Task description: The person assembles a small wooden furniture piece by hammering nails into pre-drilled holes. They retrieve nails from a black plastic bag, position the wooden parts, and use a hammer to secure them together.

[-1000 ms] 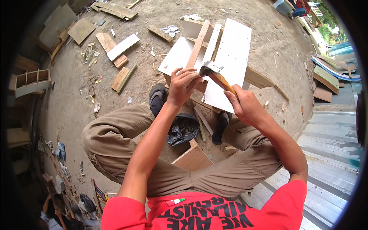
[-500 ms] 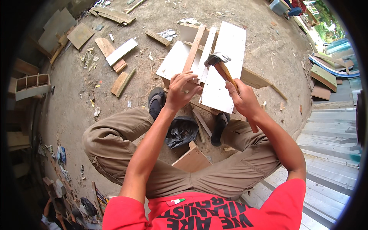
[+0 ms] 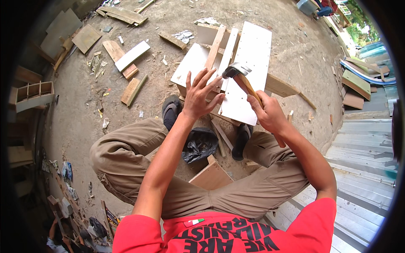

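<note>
A claw hammer [image 3: 246, 82] with a wooden handle is gripped in my right hand [image 3: 270, 113]. Its metal head hangs over the white panels, near the fingers of my other hand. My left hand [image 3: 199, 95] has its fingers spread and holds nothing. It hovers at the near end of a narrow bare-wood strip [image 3: 216, 44]. Beside that lies a white strip [image 3: 228, 50]. Both strips run between a broad white board [image 3: 254, 55] on the right and a shorter white panel [image 3: 192, 63] on the left. Whether my left fingertips touch the wood I cannot tell.
A black plastic bag [image 3: 200, 144] and a wooden block [image 3: 211, 175] lie between my legs. Board offcuts [image 3: 133, 57] are scattered on the dirt ground at the left. Corrugated metal sheets [image 3: 358, 156] cover the right side. A long plank [image 3: 282, 85] juts out past the broad board.
My left hand has opened, its fingers lifting and spreading from the wood strip. The hammer head has dipped slightly nearer to me and to the left.
</note>
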